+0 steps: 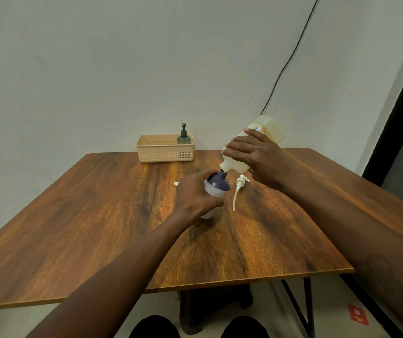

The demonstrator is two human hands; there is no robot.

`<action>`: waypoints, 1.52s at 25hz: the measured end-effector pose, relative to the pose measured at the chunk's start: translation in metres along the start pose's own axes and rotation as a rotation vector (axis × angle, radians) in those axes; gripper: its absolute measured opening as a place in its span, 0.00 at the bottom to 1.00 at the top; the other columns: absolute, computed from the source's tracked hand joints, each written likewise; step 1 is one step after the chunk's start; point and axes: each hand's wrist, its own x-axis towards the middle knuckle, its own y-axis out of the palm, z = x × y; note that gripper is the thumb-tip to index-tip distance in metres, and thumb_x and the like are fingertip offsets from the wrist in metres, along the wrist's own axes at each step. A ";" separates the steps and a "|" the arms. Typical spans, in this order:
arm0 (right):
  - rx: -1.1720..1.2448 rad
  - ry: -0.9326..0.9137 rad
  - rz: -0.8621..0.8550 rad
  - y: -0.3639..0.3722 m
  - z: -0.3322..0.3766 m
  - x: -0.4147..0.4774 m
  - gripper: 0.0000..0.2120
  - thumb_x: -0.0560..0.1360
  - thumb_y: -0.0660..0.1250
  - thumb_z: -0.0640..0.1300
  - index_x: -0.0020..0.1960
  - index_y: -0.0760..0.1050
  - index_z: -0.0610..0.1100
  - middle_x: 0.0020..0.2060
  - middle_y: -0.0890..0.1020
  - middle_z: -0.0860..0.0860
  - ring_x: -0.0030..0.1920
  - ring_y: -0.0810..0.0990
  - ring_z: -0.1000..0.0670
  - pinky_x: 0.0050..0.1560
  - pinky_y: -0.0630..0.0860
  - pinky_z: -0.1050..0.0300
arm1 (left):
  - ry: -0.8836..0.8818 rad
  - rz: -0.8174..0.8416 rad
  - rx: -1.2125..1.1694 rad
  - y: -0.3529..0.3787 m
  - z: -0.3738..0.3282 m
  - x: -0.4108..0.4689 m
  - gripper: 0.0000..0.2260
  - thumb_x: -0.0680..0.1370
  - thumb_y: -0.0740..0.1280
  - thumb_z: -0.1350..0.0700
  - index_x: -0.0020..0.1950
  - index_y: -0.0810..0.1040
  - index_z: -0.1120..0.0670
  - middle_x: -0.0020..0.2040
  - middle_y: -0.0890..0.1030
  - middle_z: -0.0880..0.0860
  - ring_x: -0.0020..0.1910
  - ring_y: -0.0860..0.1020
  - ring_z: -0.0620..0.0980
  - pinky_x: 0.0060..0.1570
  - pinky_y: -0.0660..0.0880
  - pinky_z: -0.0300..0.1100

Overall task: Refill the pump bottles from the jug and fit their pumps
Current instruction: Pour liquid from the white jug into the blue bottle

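While right grip (256,154) clasps tilted jug (271,130), spout at purple bottle (218,183) mouth, left grip (195,195) grasps that bottle; loose pump (240,183) beside on tabletop (98,215).

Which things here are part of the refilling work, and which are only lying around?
Belong to the job:
jug, tilted in the right hand
purple-topped bottle, held by the left hand
white pump lying beside it
green pump bottle

Just lying about:
basket around the green bottle
black cable
red card
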 end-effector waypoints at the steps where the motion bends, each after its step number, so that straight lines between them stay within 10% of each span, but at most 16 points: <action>1: 0.000 -0.001 0.000 0.000 0.000 0.000 0.32 0.69 0.78 0.32 0.71 0.76 0.45 0.67 0.80 0.45 0.69 0.77 0.42 0.76 0.62 0.41 | -0.001 0.000 0.001 0.000 0.000 0.000 0.38 0.62 0.82 0.47 0.71 0.78 0.50 0.60 0.85 0.49 0.55 0.81 0.46 0.55 0.80 0.46; 9: 0.078 0.107 0.020 0.001 -0.001 -0.004 0.36 0.66 0.80 0.34 0.72 0.75 0.46 0.68 0.80 0.47 0.69 0.77 0.44 0.76 0.62 0.42 | 0.021 -0.001 -0.021 0.001 0.001 0.000 0.37 0.61 0.81 0.46 0.70 0.79 0.50 0.60 0.84 0.48 0.54 0.81 0.46 0.54 0.81 0.47; 16: 0.444 0.511 -0.062 0.007 0.002 -0.033 0.36 0.63 0.82 0.54 0.69 0.76 0.50 0.60 0.84 0.50 0.59 0.81 0.48 0.57 0.80 0.43 | 0.062 -0.014 -0.114 0.005 -0.005 0.004 0.37 0.63 0.83 0.48 0.71 0.78 0.51 0.59 0.83 0.46 0.53 0.78 0.39 0.47 0.71 0.23; 23: 0.714 1.022 -0.034 0.020 -0.009 -0.062 0.41 0.62 0.84 0.56 0.70 0.73 0.49 0.61 0.80 0.53 0.56 0.79 0.52 0.48 0.76 0.63 | 0.076 -0.062 -0.155 0.010 -0.006 0.007 0.37 0.62 0.84 0.48 0.70 0.78 0.48 0.58 0.81 0.41 0.53 0.78 0.34 0.50 0.74 0.25; 38: 1.027 1.155 0.178 0.044 -0.027 -0.105 0.43 0.69 0.81 0.52 0.79 0.66 0.49 0.71 0.77 0.47 0.68 0.77 0.45 0.61 0.77 0.51 | 0.059 -0.063 -0.111 0.010 0.005 0.009 0.38 0.62 0.84 0.47 0.71 0.77 0.48 0.58 0.78 0.39 0.52 0.77 0.34 0.52 0.75 0.30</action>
